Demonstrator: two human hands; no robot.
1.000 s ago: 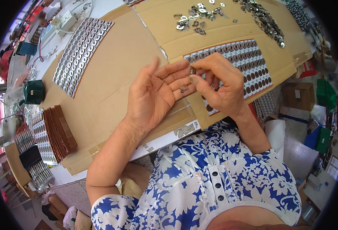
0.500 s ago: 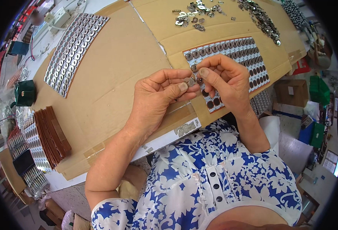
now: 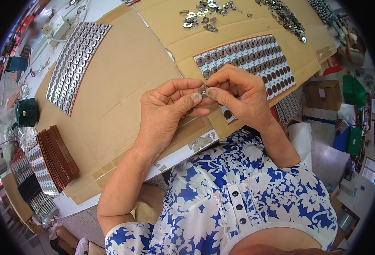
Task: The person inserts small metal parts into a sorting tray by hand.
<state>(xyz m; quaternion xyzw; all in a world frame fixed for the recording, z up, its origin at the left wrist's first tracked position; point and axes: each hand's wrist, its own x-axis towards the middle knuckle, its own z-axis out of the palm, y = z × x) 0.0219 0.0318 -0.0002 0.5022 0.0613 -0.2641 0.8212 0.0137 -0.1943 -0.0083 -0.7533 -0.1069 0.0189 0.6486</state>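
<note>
My left hand and my right hand meet over the cardboard near the table's front edge. Between the left thumb and fingers sits a small shiny metal disc. The right thumb and forefinger close on its other side; whether they also grip something smaller is hidden. Just beyond the right hand lies a panel with rows of dark round pieces on a pale blue-white face, partly covered by that hand. Loose metal pieces lie scattered at the back, beside a long heap of similar metal pieces.
A second panel with shiny discs lies at the left. Brown boards stand stacked near the left front, by a dark green container. A white power strip is at the back left. A cardboard box is beyond the table's right side.
My right hand has moved left to meet the disc in my left hand, and its fingertips now touch it. The view has shifted slightly.
</note>
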